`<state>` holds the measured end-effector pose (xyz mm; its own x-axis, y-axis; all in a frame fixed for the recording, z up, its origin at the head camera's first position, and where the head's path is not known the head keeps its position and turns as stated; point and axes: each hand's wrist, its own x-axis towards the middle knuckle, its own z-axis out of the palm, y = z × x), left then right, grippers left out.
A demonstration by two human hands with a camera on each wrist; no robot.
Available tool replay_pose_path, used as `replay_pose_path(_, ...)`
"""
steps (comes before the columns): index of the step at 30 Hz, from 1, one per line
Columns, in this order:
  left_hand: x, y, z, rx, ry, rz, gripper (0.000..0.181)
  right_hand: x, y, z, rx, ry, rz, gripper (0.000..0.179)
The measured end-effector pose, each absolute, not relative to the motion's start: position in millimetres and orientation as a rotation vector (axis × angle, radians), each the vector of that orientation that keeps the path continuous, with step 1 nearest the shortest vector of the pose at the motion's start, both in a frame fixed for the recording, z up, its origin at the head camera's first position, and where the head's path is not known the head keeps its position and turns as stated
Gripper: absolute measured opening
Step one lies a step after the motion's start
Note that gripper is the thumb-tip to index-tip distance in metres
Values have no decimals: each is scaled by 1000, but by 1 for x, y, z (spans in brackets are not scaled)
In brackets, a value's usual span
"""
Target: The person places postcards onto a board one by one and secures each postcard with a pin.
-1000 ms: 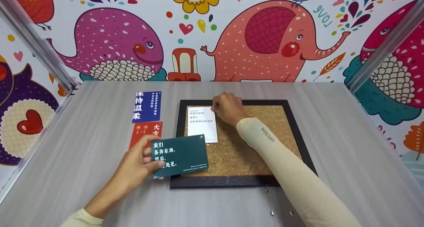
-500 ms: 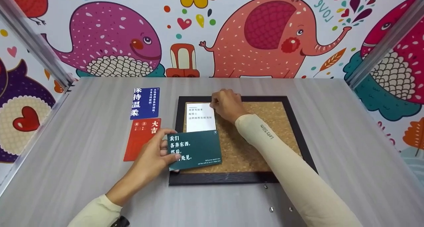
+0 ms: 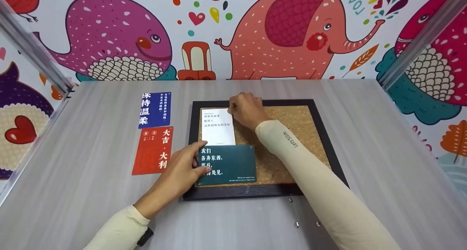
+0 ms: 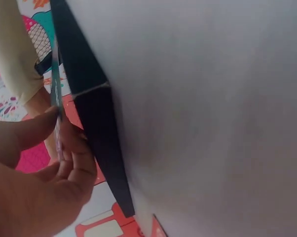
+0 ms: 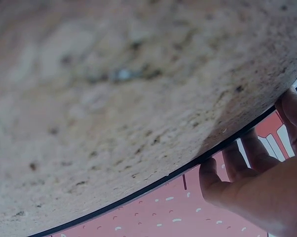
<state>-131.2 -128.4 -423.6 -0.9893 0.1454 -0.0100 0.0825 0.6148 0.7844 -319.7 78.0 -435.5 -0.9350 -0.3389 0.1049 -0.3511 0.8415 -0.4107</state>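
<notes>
My left hand (image 3: 177, 171) holds a dark green card (image 3: 233, 160) with white lettering by its left end, thumb on the front. The card lies across the lower left of a black-framed cork board (image 3: 292, 133). In the left wrist view the card (image 4: 56, 84) shows edge-on between thumb and fingers, beside the black frame (image 4: 96, 113). Above it on the board is an upright white card (image 3: 218, 133) with dark print. My right hand (image 3: 248, 109), fingers bent, touches that card's top right corner; I cannot tell whether it pinches something there. In the right wrist view its fingertips meet the cork (image 5: 138, 98).
Left of the board a blue card (image 3: 157, 111) lies above a red card (image 3: 151, 151) on the grey table (image 3: 91, 162). Several small shiny metal pieces (image 3: 297, 225) lie near the board's front edge. A patterned wall (image 3: 226, 31) stands behind the table.
My left hand has brought the green card rightward and over the board, from a tilted to a nearly level position below the white card. The right hand stays at the white card's corner.
</notes>
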Motion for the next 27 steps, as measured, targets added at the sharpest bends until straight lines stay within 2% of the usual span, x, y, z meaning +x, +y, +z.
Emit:
replay_pose_path(11,-131,-118,-426,274,2910,1019,75,-323,77,-437,552,-2992,671,9)
replay_pose_path(27,-125,-118,-429,396,2990,986,60,-320,77,-435,561,-2996,666,9)
